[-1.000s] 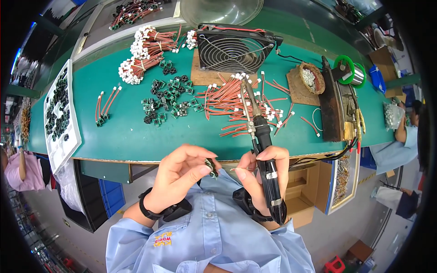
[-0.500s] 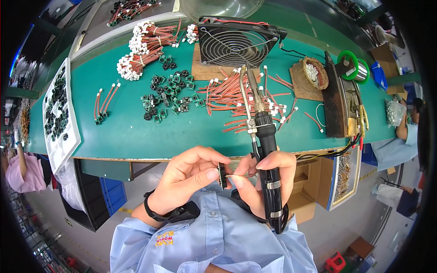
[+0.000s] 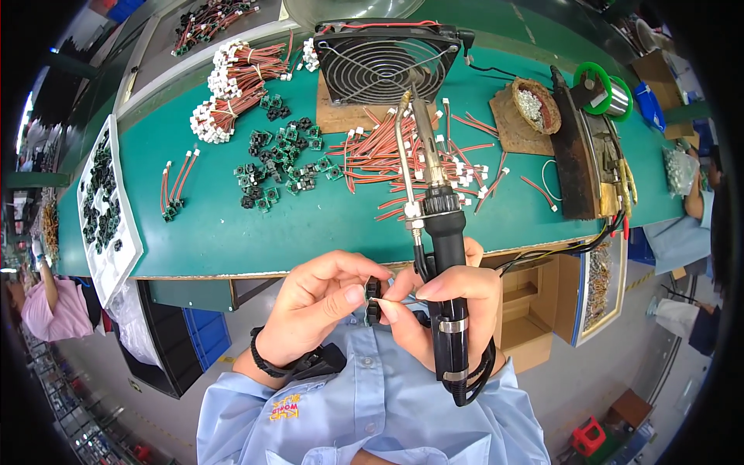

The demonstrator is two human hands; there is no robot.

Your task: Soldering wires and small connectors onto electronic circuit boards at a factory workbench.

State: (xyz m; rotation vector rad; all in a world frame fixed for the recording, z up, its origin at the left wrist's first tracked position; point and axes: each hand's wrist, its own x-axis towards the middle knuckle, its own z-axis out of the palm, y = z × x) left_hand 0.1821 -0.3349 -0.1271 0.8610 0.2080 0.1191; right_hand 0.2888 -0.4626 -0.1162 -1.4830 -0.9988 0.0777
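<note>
My left hand is closed in a pinch on a small circuit board with black parts, held in front of my shirt, just below the table edge. My right hand grips the black handle of a soldering iron; a metal tube runs alongside the iron, and its tip points away toward the fan. The thumb and forefinger of this same hand also pinch a thin wire lead close to the board. The fingers hide whether the wire touches it.
Loose red-and-black wires with white connectors lie beyond the iron, before a black fan. Small green boards are piled to their left. A white tray holds more. At right are a solder spool and a round basket.
The board has turned in my left fingers, so more of its black parts shows. The soldering iron has shifted slightly left and down in view. Both hands keep their grips.
</note>
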